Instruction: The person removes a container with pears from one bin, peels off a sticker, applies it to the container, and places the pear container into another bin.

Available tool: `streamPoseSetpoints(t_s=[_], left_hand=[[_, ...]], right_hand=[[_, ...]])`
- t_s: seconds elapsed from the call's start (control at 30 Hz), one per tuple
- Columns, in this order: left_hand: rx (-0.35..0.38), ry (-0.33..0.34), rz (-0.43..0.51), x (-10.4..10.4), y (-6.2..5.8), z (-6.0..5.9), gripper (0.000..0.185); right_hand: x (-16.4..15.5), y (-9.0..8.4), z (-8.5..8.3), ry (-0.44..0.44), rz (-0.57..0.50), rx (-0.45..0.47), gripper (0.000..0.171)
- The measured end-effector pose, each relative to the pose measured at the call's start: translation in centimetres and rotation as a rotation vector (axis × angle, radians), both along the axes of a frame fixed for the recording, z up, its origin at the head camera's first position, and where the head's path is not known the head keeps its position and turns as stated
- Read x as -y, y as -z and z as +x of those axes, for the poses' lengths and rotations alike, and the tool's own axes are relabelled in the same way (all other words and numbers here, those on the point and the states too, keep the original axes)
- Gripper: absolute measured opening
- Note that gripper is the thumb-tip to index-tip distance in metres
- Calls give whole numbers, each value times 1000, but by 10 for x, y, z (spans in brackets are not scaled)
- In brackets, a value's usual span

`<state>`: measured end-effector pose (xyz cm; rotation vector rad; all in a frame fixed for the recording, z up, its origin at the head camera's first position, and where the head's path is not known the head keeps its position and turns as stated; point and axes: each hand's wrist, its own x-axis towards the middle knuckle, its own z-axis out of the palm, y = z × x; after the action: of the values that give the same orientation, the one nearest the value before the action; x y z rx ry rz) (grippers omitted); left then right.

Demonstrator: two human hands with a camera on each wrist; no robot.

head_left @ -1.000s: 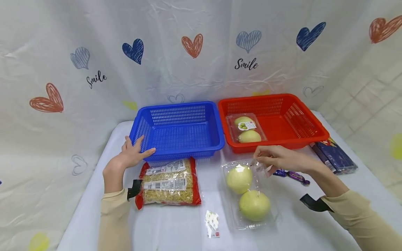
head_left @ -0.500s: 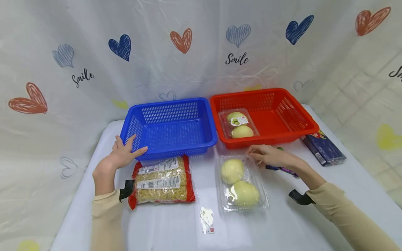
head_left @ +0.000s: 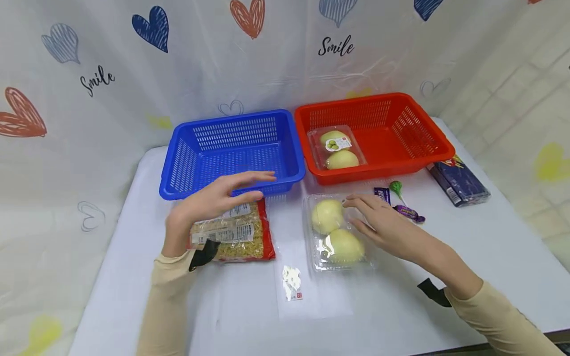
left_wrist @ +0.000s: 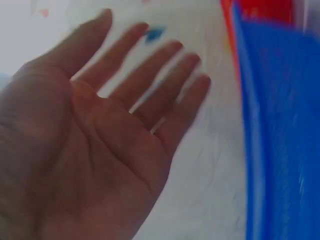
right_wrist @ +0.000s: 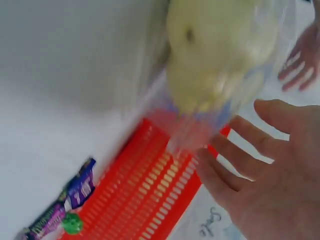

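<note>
Head view: we are laying our flat-fingered right hand [head_left: 383, 222] on the clear plastic clamshell of two yellow-green fruits [head_left: 335, 233], gripping nothing, while our left hand [head_left: 213, 200] is hovering spread over the red-edged pasta bag [head_left: 233, 232]. Behind, the blue plastic mesh basket [head_left: 231, 151] is sitting beside the red plastic mesh basket [head_left: 401, 131], which is holding a second labelled fruit clamshell [head_left: 336, 148]; purple-wrapped candies [head_left: 407, 212] are lying near our right hand.

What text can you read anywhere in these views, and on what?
"Smile" on the backdrop, centre.
"Smile" on the backdrop again, at left.
Pasta bag white labels: too small to read.
Sticker on the fruit pack in the red basket: unreadable.
Blue box and sweets: print blurred.
</note>
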<state>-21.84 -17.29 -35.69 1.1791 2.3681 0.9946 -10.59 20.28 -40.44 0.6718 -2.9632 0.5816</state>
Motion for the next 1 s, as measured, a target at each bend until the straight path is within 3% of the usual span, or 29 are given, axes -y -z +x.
streamPoseSetpoints(t_s=[0.1, 0.23, 0.37, 0.5, 0.73, 1.0], left_hand=[[20, 171, -32, -40, 12, -4, 49], [-13, 257, -129, -75, 33, -10, 57], [-51, 271, -175, -90, 48, -15, 63], [-64, 275, -195, -96, 57, -16, 65], [-59, 251, -197, -100, 58, -11, 66], [-38, 247, -217, -103, 61, -3, 65]], right_hand=[[9, 4, 11, -82, 54, -152, 42], [25, 7, 26, -199, 80, -280, 53], [52, 17, 40, -322, 148, -317, 52], [73, 35, 52, -415, 289, -388, 47], [82, 50, 61, -437, 387, -440, 47], [103, 58, 60, -480, 557, -590, 47]])
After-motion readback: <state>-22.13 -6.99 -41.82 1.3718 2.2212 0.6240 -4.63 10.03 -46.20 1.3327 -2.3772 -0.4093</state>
